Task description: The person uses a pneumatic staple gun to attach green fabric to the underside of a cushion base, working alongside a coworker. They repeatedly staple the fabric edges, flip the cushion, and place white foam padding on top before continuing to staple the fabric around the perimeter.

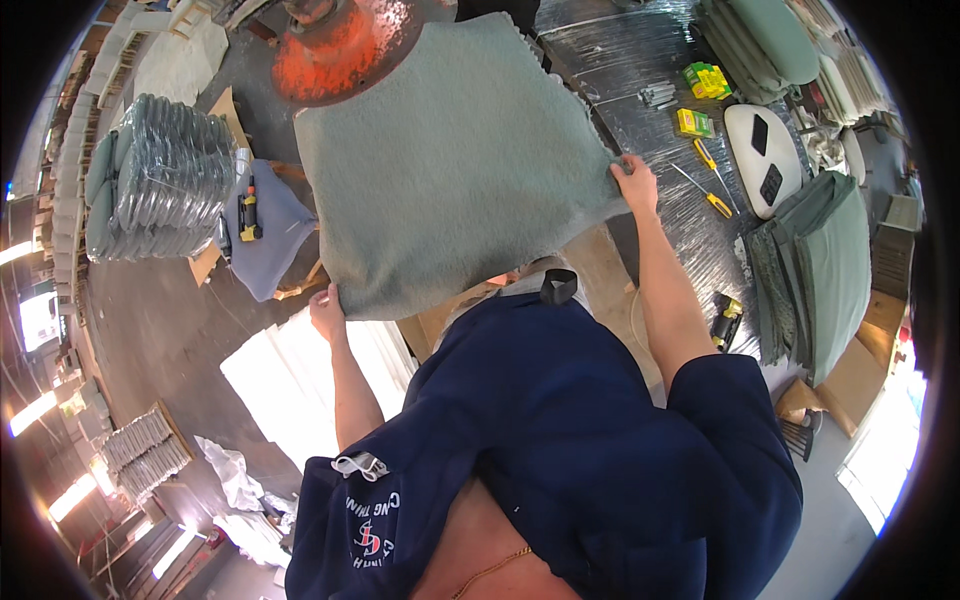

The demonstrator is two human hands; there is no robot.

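A large grey-green piece of upholstery fabric point(460, 170) is spread out in front of me, its far and right edges frayed. My left hand point(327, 312) pinches its near left corner. At its right corner, my right hand point(636, 185) grips the edge between thumb and fingers. Behind the fabric, partly covered by it, stands a round machine part with worn orange paint point(345, 50). What lies beneath the cloth is hidden.
On the right, a plastic-wrapped table point(640, 60) bears yellow screwdrivers point(718, 205), small yellow-green boxes point(695, 123) and folded green fabric point(815, 270). To the left are wrapped cushions point(170, 180) and a blue-grey seat point(275, 225) with a power tool point(250, 210) on it.
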